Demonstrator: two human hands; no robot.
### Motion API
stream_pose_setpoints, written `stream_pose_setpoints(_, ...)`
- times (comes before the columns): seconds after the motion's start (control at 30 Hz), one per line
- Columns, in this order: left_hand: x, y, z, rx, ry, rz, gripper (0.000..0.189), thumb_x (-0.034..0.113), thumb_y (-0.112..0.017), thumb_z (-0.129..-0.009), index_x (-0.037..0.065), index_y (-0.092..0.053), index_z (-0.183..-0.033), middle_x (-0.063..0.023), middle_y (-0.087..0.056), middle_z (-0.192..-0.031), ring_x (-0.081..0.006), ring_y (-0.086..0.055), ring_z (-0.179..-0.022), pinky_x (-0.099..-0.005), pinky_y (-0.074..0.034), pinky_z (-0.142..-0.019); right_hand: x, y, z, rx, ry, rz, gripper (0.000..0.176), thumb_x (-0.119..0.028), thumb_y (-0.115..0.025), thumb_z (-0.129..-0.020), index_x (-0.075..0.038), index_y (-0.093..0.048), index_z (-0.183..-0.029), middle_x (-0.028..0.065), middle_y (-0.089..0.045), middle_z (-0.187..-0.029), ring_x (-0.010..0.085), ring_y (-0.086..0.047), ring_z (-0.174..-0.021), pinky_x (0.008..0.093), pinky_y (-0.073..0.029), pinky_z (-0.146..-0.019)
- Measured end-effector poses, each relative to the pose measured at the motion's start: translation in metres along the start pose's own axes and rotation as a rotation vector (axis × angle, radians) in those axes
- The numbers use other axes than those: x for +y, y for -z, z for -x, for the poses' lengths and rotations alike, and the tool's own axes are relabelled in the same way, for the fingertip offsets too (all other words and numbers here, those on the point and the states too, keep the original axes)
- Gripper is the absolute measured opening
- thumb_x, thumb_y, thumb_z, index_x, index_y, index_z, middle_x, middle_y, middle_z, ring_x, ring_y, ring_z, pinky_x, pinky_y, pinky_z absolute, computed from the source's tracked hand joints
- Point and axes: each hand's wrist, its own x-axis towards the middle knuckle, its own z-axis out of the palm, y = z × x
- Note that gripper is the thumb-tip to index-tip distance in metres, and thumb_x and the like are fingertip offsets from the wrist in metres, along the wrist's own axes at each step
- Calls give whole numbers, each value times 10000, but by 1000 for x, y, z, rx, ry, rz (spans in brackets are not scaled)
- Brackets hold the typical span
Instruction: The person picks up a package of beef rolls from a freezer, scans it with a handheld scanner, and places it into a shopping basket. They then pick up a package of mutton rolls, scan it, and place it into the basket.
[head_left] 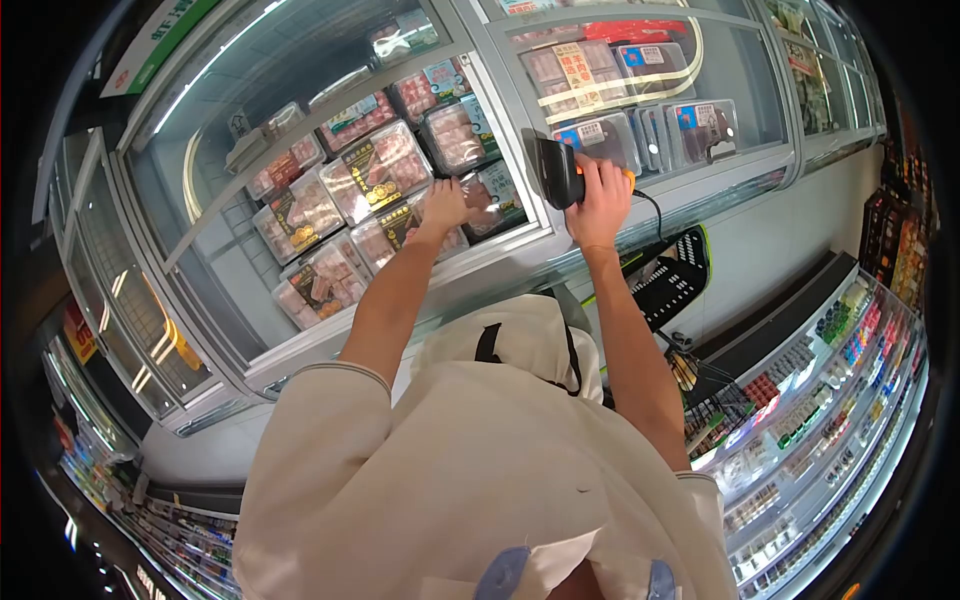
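Note:
My left hand point(446, 208) reaches into the open section of a chest freezer, its fingers on a clear-lidded pack of meat point(403, 226) near the front edge. What its fingertips grip, if anything, is too small to tell. Around it lie several packs with black and gold labels, such as one meat pack point(376, 172) just behind. My right hand point(601, 203) is wrapped round a black handheld scanner point(559, 173) with an orange part and a cable, held above the freezer's frame.
The freezer's frame point(500, 243) runs across in front of me. Packs with blue and white labels point(703, 130) lie under glass at the right. A black and green basket or cart part point(682, 278) stands at lower right, before stocked shelves point(800, 420).

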Motion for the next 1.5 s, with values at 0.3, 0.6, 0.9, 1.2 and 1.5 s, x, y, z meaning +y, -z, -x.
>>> stream_pose_setpoints(0.3,-1,16,-12,-103,-32,134,720,454,-689,-786,-66,-491,-1243,-264,-497,-1290,-407,-498,-1204,-461,-421,-1010,1,0,2,20,-18,-9,558,-21,-700,-540,-157,-620,-1075,43,-533,-899,267,-533,-862,394,-410,-776)
stream_pose_setpoints(0.6,9,20,2,-93,18,517,763,400,-764,-759,-31,-395,-1269,-241,-526,-1241,-369,-547,-1166,-423,-449,-968,-1,2,2,12,-9,-14,574,-32,-729,-532,-154,-621,-1082,47,-529,-894,272,-533,-866,397,-403,-776)
stream_pose_setpoints(0.9,26,38,17,-50,-175,422,690,383,-782,-711,16,-572,-1256,-188,-534,-1204,-344,-553,-1119,-404,-458,-941,-1,6,2,-21,-3,-27,578,-30,-732,-534,-139,-611,-1089,49,-527,-898,276,-528,-882,396,-397,-791)
stream_pose_setpoints(1.2,39,134,108,351,-98,455,596,346,-754,-656,68,-652,-1173,-195,-681,-1072,-364,-641,-974,-419,-500,-862,0,5,4,16,52,-45,542,-33,-715,-561,-124,-609,-1085,64,-551,-914,284,-531,-879,397,-390,-785)
stream_pose_setpoints(1.5,32,189,222,991,57,923,478,290,-758,-800,68,-595,-1191,-71,-686,-919,-183,-641,-778,-326,-512,-716,-4,13,10,57,84,-38,498,-30,-702,-607,-124,-604,-1086,64,-552,-889,279,-537,-872,396,-393,-777)
